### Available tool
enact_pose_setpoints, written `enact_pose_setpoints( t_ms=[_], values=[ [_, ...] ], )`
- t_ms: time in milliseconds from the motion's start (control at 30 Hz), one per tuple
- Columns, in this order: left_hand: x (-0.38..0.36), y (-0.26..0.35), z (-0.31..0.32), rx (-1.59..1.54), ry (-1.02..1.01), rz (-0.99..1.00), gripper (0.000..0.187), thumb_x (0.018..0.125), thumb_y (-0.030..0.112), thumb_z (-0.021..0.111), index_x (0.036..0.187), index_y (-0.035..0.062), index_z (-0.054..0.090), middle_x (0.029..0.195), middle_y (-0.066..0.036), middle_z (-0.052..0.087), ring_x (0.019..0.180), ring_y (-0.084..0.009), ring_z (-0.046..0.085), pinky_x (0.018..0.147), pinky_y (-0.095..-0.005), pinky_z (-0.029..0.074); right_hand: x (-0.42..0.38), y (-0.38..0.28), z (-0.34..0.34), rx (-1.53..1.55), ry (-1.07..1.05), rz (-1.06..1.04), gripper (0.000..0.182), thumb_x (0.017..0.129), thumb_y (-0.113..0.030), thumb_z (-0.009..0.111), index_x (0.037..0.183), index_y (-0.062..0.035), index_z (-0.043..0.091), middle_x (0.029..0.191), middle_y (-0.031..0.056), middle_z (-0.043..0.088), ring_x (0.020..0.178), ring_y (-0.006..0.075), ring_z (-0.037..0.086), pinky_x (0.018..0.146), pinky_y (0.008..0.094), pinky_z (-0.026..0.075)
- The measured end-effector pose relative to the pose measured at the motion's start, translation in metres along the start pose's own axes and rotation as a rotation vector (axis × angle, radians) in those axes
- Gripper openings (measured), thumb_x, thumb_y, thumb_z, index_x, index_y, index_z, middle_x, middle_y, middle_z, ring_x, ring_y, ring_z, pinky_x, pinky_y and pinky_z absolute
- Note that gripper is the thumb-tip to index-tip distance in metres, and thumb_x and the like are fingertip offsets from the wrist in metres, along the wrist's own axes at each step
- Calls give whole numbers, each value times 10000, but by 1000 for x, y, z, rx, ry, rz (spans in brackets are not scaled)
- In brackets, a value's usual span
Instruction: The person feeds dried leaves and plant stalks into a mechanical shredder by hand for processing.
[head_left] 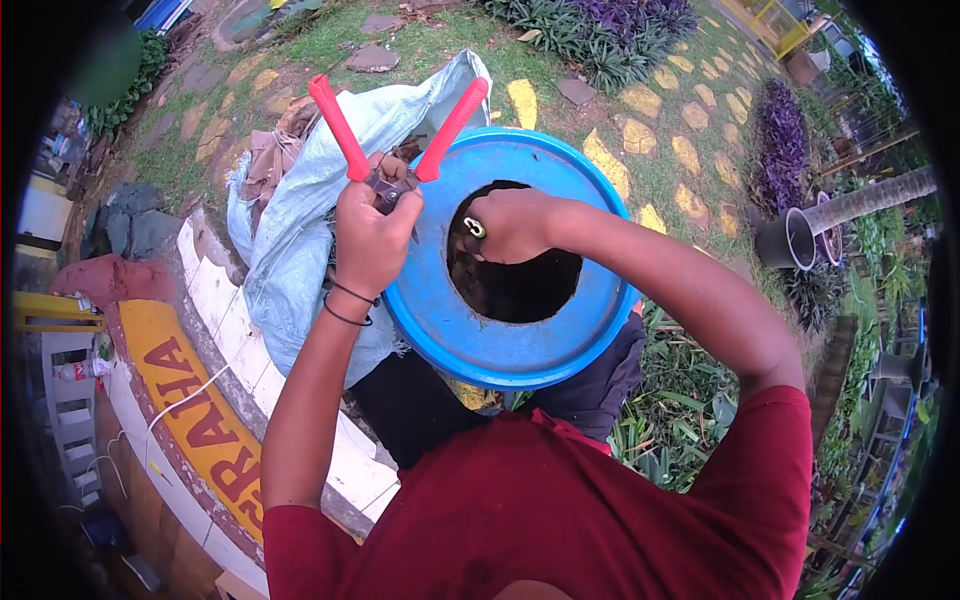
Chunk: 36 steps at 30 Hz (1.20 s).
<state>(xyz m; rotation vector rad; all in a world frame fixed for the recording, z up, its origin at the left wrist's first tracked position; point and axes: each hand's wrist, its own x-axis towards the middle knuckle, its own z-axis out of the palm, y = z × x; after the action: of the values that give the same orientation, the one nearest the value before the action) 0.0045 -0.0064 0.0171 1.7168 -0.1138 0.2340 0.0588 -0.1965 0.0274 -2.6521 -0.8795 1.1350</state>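
My left hand (378, 225) is closed around the pivot of a pair of pruning shears (450, 130), whose two red handles spread apart and point away from me. A blade tip shows just below the fingers, beside the rim of the blue drum (420, 320). Over the round opening in the drum's lid, my right hand (515, 225) is closed on a yellow-and-black tool handle (474, 228) with a hole in its end. The rest of that tool is hidden by the hand and the dark opening. The drum stands between my legs.
A pale blue woven sack (290, 260) with dry brown material lies left of the drum. A curved tiled edge with a yellow lettered band (190, 400) runs along the left. Yellow stepping stones (640, 137) cross the grass, and a grey pot (788, 242) lies at right.
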Motion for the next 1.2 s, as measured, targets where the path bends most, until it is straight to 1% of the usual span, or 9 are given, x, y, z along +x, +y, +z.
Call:
enact_pose_setpoints(
  t_ms=[133,267,333,400,633,700,933,1100,1200],
  values=[
    [3,2,1,25,-28,-34,91,843,8,620,841,38,534,726,50,485,627,-17,412,555,-230,349,37,4,32,134,5,-119,314,885,-273,614,1020,-6,711,1015,240,703,991,386,678,863,467,531],
    [3,-1,-1,69,-26,35,83,846,8,617,847,32,538,729,53,478,633,-15,411,560,-226,346,39,3,41,-139,-49,-123,315,812,-177,595,999,48,711,1010,220,719,984,356,700,829,454,554],
    [0,0,1,53,-10,0,78,850,7,614,850,28,539,735,54,487,642,-13,417,564,-217,344,29,-3,34,-297,-306,-7,268,801,-158,594,943,15,743,925,180,739,912,319,725,783,420,567],
    [1,6,0,33,-14,-40,80,852,8,615,852,32,540,737,55,493,643,-11,417,565,-214,342,14,-8,16,-237,-365,33,220,781,-126,595,859,-6,761,840,144,745,832,288,737,745,393,570],
    [3,-1,0,25,-22,-11,86,865,19,622,865,51,542,735,63,506,639,-8,424,565,-211,345,7,1,11,-282,-238,56,212,789,-145,594,814,-24,766,810,151,739,827,318,732,739,423,568],
    [2,-1,0,-7,-17,-28,86,861,17,622,861,50,542,736,63,507,639,-9,425,565,-212,346,6,6,15,-277,-169,44,230,842,-144,566,885,-10,748,819,93,747,733,231,729,697,366,575],
    [4,-2,-1,-1,-25,-29,82,852,13,620,861,40,543,717,57,516,609,-15,424,552,-219,353,5,11,11,-139,-128,113,217,811,-96,561,847,15,743,803,121,741,745,247,736,709,382,579],
    [3,1,1,-22,-10,-19,81,844,15,622,860,34,545,705,49,526,597,-18,434,547,-226,364,-11,5,17,-156,158,32,223,819,-102,578,788,59,729,729,157,718,716,280,737,686,408,593],
    [3,2,0,-37,-22,-31,85,836,16,625,859,30,544,701,44,526,598,-19,440,543,-229,368,-28,-3,-8,81,-42,234,249,833,-146,613,825,77,723,715,196,708,721,324,734,721,443,594]
  ],
)
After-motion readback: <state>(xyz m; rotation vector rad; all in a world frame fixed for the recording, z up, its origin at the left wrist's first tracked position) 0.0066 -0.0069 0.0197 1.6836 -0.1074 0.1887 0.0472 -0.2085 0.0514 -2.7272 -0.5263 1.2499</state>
